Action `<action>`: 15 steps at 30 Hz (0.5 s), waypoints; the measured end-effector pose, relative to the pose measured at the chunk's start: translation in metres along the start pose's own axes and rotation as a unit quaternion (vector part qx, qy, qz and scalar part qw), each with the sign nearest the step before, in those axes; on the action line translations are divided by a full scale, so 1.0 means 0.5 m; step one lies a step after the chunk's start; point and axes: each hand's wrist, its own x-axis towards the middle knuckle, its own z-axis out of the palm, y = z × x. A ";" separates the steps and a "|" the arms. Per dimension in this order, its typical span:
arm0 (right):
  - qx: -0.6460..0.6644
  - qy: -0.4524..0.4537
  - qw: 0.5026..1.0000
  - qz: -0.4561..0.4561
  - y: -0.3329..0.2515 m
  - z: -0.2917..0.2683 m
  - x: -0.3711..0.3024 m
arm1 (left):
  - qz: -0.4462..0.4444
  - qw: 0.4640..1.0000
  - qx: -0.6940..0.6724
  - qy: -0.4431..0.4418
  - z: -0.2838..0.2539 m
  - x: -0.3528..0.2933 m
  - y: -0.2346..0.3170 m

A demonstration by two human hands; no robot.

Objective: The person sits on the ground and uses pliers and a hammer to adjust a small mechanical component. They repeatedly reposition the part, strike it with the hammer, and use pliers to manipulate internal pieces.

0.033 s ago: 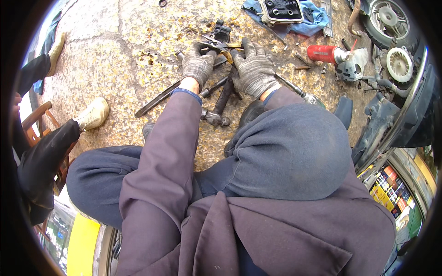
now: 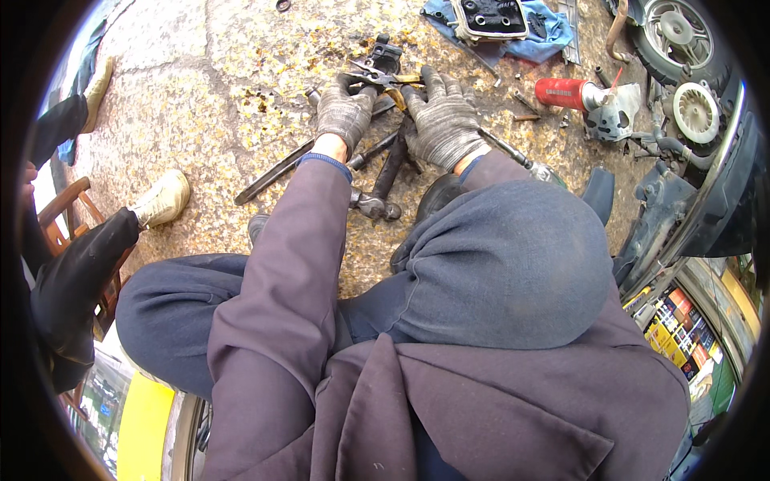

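Observation:
A pair of pliers with yellow handles (image 2: 409,79) is held just above the ground, its metal jaws pointing left. My right hand (image 2: 445,124), in a dirty grey work glove, grips the handles between thumb and fingers. Beside the jaws, my gloved left hand (image 2: 343,116) has its fingers curled closed; what they pinch is hidden. A black metal part (image 2: 385,56) lies just beyond the pliers. Below my hands are a hammer (image 2: 374,206), its dark handle slanting up between my wrists, and a long dark bar (image 2: 275,172) passing behind my left wrist.
A red spray can (image 2: 561,94) lies at right, near a wheel (image 2: 678,36) and a pale fan disc (image 2: 695,112). At the far side an open metal cover (image 2: 489,18) rests on blue cloth (image 2: 548,36). Another person's shoe (image 2: 164,197) is at left, by a wooden chair (image 2: 68,199).

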 end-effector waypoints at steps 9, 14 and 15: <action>0.013 -0.007 0.999 -0.050 0.020 -0.001 0.020 | 0.001 0.999 0.049 0.010 0.001 0.002 0.014; -0.020 -0.005 0.999 -0.046 0.012 -0.018 0.016 | -0.002 1.000 0.009 0.005 0.003 0.007 0.004; -0.016 -0.020 0.999 -0.048 0.011 -0.023 0.018 | -0.006 1.000 -0.004 0.002 0.004 0.009 0.001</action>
